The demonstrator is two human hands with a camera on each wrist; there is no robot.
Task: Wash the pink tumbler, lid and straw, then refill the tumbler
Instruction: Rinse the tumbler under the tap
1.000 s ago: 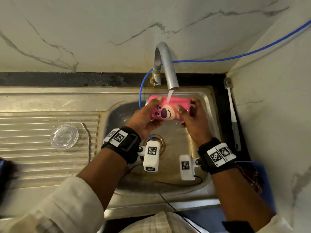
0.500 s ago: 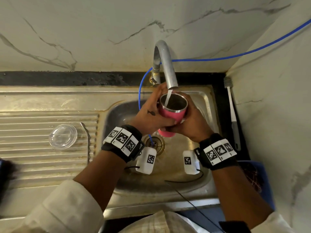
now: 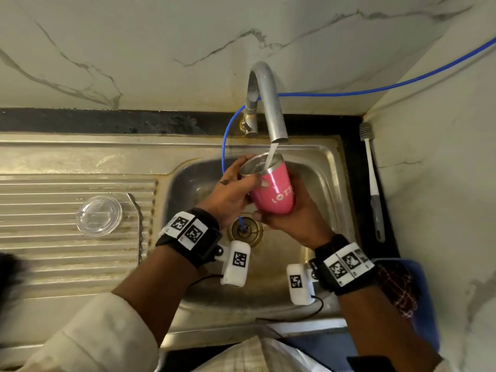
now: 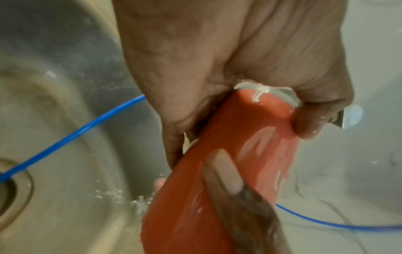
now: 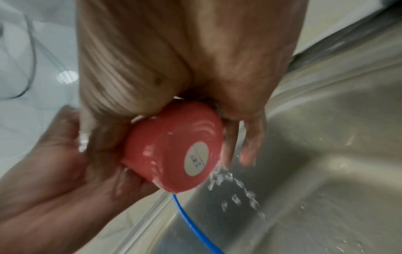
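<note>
Pink tumbler [image 3: 272, 187], sideways a second earlier, was now tipped mouth-up under the tap [image 3: 269, 103] stream (interior rinse), left hand [image 3: 230, 191] and right hand [image 3: 292, 213] both gripping it.

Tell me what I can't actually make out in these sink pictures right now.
- Water level inside the pink tumbler: head view, the tilted rim and left hand hide the inside.
- The tumbler's full lettering: head view, the right hand covers its end.
- Base sticker print: right wrist view, blurred.
- Cloth on the blue thing: head view, behind the right arm.
- Straw: not identifiable in any view.
</note>
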